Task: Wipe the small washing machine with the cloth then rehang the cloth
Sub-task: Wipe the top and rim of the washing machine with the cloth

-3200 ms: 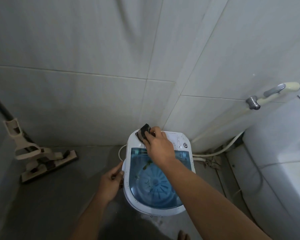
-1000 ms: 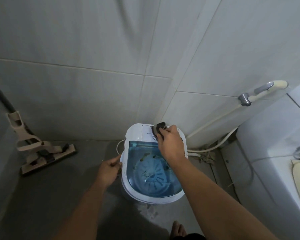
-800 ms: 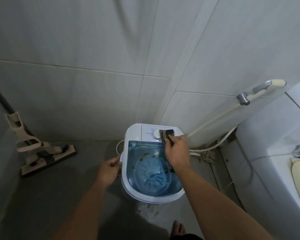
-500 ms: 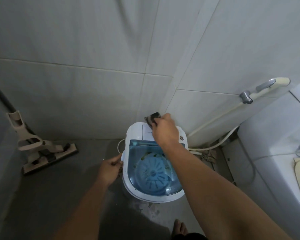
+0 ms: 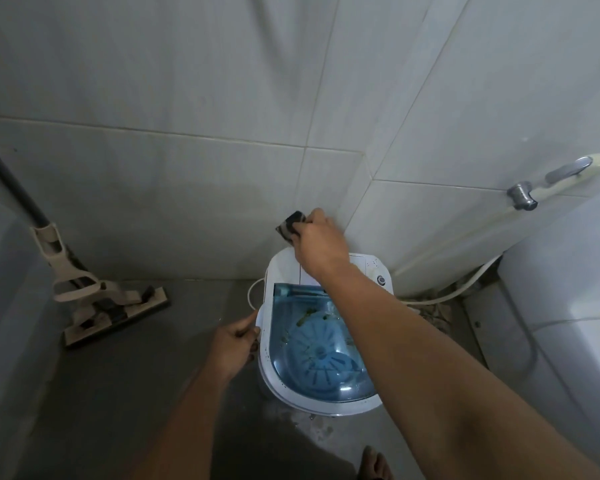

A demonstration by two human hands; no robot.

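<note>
The small white washing machine [image 5: 281, 271] with a clear blue lid [image 5: 323, 355] stands on the floor in the tiled corner. My right hand [image 5: 321, 245] pinches a small dark cloth [image 5: 289, 226] and holds it raised above the machine's back edge, close to the wall. My left hand [image 5: 234, 344] grips the machine's left rim. The control panel is partly hidden by my right wrist; a round button [image 5: 381, 279] shows at its right end.
A floor mop [image 5: 111, 306] leans against the left wall, its head on the grey floor. A tap [image 5: 523, 199] with a cream hose [image 5: 458, 289] juts from the right wall. A large white appliance [image 5: 568, 306] fills the right side. My foot [image 5: 373, 464] shows below.
My right hand wiped across the control panel from left to right, then lifted the cloth up and back off the machine toward the wall. My left hand stayed on the rim.
</note>
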